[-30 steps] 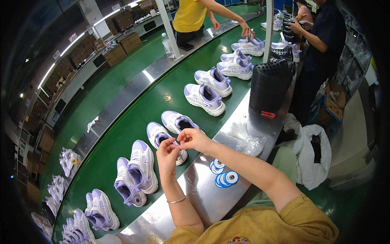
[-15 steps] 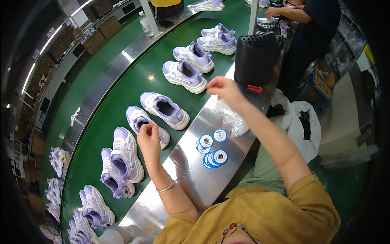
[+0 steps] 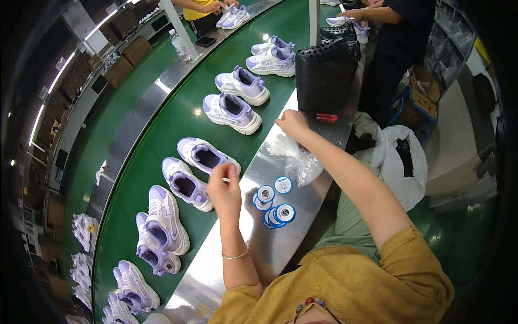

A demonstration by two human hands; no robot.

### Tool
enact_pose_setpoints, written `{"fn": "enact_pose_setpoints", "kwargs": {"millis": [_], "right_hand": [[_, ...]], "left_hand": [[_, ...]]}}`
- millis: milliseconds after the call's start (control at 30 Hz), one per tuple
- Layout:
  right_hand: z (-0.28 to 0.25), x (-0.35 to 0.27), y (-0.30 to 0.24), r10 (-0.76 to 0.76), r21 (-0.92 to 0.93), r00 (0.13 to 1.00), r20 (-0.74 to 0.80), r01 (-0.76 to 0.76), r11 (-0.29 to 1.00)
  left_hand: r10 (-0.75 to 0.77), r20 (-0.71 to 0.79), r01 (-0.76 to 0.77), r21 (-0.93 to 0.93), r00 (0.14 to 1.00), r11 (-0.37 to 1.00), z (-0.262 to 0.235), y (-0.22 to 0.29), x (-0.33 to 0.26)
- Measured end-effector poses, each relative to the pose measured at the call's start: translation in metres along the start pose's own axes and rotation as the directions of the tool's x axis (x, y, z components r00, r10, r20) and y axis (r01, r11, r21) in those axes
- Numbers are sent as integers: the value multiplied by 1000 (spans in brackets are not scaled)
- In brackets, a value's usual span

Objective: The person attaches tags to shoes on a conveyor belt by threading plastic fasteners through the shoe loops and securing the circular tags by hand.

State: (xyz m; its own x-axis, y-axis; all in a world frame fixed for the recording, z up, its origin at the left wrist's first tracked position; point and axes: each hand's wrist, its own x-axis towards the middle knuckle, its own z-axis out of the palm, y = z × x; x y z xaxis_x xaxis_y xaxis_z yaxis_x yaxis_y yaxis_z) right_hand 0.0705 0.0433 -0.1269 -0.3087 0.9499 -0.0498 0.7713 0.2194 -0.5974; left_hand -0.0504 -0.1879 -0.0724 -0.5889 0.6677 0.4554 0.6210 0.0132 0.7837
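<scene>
My left hand (image 3: 224, 190) is raised at the near edge of the green belt, its fingertips pinched together; whatever they may hold is too small to name. Beside it are two white and lilac sneakers (image 3: 182, 181), lying on the belt with their openings up. My right hand (image 3: 293, 123) is closed above the metal ledge, and its fingertips are hidden. Just below it lies a crumpled clear plastic bag (image 3: 298, 164). Between my forearms, several round white tags with blue rims (image 3: 283, 214) rest on the ledge, some overlapping.
More sneaker pairs (image 3: 164, 227) line the green belt (image 3: 162, 132). A black perforated bin (image 3: 326, 81) stands on the metal ledge, with a small red object (image 3: 327, 117) by it. Co-workers' hands handle shoes at the far end. A white sack (image 3: 402, 178) is at my right.
My left hand has moved right, off the shoe it was over, toward the ledge. My right hand has closed more and sits by the plastic bag. The view has shifted slightly.
</scene>
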Motion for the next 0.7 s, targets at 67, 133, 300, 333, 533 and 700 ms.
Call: {"fn": "enact_pose_setpoints", "kwargs": {"millis": [67,133,300,333,533,700], "right_hand": [[7,3,-5,-21,-51,1000,-22,20,998],[13,9,2,13,-104,1000,-4,-13,994],[-3,0,13,-92,283,994,-55,104,953],[-5,-3,10,-96,283,994,-51,106,953],[-6,-17,-1,-245,520,969,-29,224,825],[-17,-4,-3,-246,590,921,-304,384,710]], "left_hand": [[90,134,-90,-5,987,996,16,5,-7],[76,261,-77,-6,962,997,36,18,-18],[245,476,-282,6,844,959,85,23,-30],[324,480,-368,-2,815,930,92,22,-29],[387,597,-529,75,703,845,128,-1,-29],[382,589,-491,28,712,871,139,-6,-29]]}}
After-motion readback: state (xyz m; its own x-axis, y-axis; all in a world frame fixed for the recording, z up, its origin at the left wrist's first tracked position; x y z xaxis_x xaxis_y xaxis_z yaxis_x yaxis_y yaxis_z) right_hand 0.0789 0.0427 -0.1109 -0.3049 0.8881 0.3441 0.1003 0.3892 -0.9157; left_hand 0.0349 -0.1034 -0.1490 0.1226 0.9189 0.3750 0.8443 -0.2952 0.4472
